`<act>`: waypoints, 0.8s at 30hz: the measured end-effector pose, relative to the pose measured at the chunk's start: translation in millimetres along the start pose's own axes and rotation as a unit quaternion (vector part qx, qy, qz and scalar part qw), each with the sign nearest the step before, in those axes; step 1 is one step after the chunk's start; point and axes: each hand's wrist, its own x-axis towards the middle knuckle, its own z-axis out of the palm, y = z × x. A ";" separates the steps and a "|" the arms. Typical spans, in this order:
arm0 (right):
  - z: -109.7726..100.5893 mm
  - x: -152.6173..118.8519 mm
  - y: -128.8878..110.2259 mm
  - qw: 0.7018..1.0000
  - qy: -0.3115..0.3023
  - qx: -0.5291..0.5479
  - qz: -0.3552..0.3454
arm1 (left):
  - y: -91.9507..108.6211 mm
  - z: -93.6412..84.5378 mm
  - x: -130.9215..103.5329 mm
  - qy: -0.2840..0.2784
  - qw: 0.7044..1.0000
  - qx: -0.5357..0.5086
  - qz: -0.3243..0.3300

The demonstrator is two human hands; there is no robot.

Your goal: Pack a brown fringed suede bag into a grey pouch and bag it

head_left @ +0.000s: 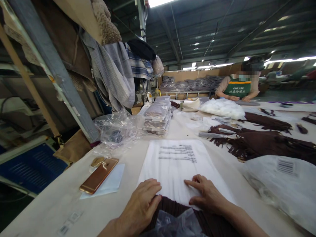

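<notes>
1. The white plastic bag [176, 168] lies flat on the desk [61, 200] right in front of the person, with printed lines of text near its far end. A dark brown pleated garment [172, 205] sits at its near, open end, partly under the bag's edge.
2. The left hand [140, 205] rests palm down on the near edge of the bag and the brown garment; its grip is flat and loose, closed on nothing.
3. The right hand [207, 194] presses on the bag with fingers stretched toward the left hand; its grip is likewise flat, holding nothing.
4. One gold phone [99, 175] lies left of the bag on a pale sheet.
5. One stack of filled clear packets [158, 116] stands farther back; how many it holds cannot be told.
6. Loose clear bags [116, 130] lie crumpled beside the stack.
7. Brown fringed pieces [259, 141] spread across the right side.
8. One co-worker in a green apron [238, 87] stands at the far end.
</notes>
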 end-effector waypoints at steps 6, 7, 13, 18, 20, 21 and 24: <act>9.5 0.3 2.9 0.999 0.036 0.011 -0.021 | 6.9 17.1 19.1 -0.069 0.995 -0.064 -0.024; 9.6 4.1 4.1 0.999 0.038 0.026 -0.009 | 7.4 18.9 22.1 -0.079 0.994 -0.065 -0.034; 1.4 28.1 11.1 0.990 0.009 0.126 0.056 | 9.6 38.5 51.7 -0.195 0.974 0.100 -0.051; -5.0 25.2 10.5 0.987 0.027 0.146 0.055 | -4.1 56.7 69.7 -0.226 0.959 0.159 -0.058; -7.8 18.7 6.3 0.991 0.053 0.119 0.039 | -8.4 57.5 72.4 -0.219 0.960 0.165 -0.052; -9.2 15.5 3.4 0.992 0.072 0.098 0.030 | -9.6 56.5 73.5 -0.213 0.961 0.167 -0.049; -11.7 9.1 -5.5 0.989 0.149 0.023 0.000 | -10.6 51.7 77.2 -0.186 0.965 0.178 -0.044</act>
